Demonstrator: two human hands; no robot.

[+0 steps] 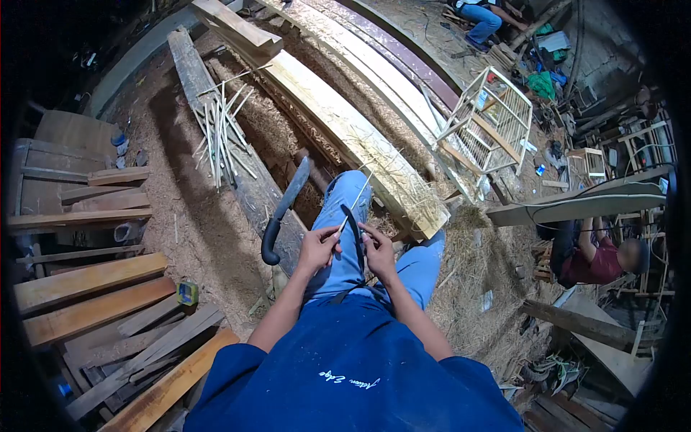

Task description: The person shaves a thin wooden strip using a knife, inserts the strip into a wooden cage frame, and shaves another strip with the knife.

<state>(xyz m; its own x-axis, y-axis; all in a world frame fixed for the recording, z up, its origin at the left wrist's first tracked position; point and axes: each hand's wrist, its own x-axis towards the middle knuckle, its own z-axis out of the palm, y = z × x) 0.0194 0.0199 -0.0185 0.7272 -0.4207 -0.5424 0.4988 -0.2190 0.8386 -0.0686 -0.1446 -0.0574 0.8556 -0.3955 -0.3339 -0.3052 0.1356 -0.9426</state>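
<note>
Long grey-bladed machete, hooked black handle (285,209): 1. Small curved black knife (352,222): 1. Yellow-and-black boxy tape measure (187,294): 1. Thin pale wooden sticks (222,144), heaped: over a dozen, overlapping. Other people: 2.

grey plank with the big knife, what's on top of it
A loose pile of thin sticks and a black-handled knife lie on the grey plank, the blade reaching past its edge. The wood directly beneath both is covered, so it can't be seen.

Wood shavings cover the workshop floor (482,288) beside stacked timber planks (90,284).
</note>
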